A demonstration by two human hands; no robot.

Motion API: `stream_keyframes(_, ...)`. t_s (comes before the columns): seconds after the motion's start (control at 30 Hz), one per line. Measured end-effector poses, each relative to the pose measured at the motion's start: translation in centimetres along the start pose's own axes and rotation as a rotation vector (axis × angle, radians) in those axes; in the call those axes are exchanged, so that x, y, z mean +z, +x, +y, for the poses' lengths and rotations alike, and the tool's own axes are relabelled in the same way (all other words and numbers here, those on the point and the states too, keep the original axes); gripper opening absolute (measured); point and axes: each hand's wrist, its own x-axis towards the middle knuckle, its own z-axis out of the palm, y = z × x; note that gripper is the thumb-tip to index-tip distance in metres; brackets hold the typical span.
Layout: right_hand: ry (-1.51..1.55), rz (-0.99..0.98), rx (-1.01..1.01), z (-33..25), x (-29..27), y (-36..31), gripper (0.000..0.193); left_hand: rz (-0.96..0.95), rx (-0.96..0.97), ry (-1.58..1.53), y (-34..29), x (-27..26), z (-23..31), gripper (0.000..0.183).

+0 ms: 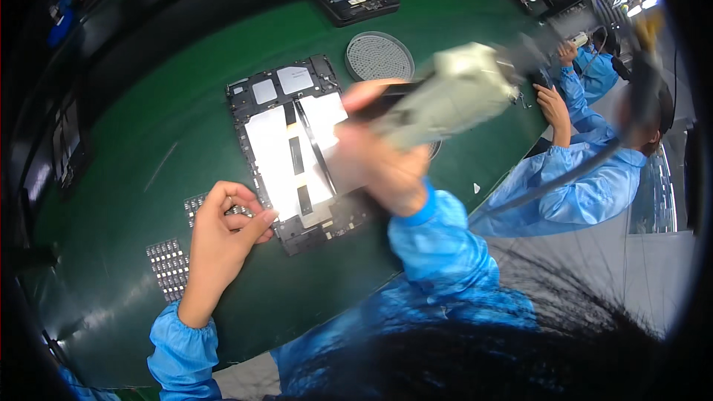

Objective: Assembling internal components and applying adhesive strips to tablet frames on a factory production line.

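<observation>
Over the right side of a flat black rectangular device with silvery-white panels (271, 148), lying on the green surface (438, 15), the right hand (379, 167) wraps its fingers round a blurred, pale, boxy tool (457, 93). The left hand's (226, 230) fingertips nearly meet at the device's left edge; I cannot tell whether they pinch anything. One silver plate (295, 78) bears tiny, unreadable print.

The bare left hand (223, 234) curls its fingers (226, 193) near its thumb (256, 223) while the bare, motion-blurred right hand (388, 171) is gripping.

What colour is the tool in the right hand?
The tool looks mostly pale greenish cream, blurred in the head view.
</observation>
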Motion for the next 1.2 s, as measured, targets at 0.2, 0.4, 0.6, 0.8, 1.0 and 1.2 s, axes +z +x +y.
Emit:
stream_keyframes(0.2, 0.223, 0.349, 0.17, 1.3, -10.2, 0.5, 0.028, 0.031, -0.038, 0.015, 1.0, 1.0, 0.2, 0.027)
stream_keyframes(0.4, 0.162, 0.327, 0.148, 2.9, -11.0, -0.5, 0.028, 0.069, -0.016, 0.024, 1.4, 1.6, -0.8, 0.025)
stream_keyframes(0.6, 0.15, 0.341, 0.18, 3.4, -10.2, -1.0, 0.027, 0.077, -0.007, 0.019, 1.3, 1.7, -1.6, 0.025)
stream_keyframes(0.8, 0.106, 0.332, 0.17, 2.8, -9.7, -0.9, 0.027, 0.065, 0.0, -0.013, 0.9, 1.5, -1.3, 0.024)
stream_keyframes(1.0, 0.082, 0.332, 0.166, 2.4, -9.3, -0.7, 0.026, 0.057, 0.025, -0.03, 0.7, 1.2, -1.5, 0.024)
stream_keyframes(1.2, 0.132, 0.293, 0.209, 1.6, -8.3, -1.1, 0.024, -0.012, 0.054, -0.027, -0.2, -0.6, -1.4, 0.022)
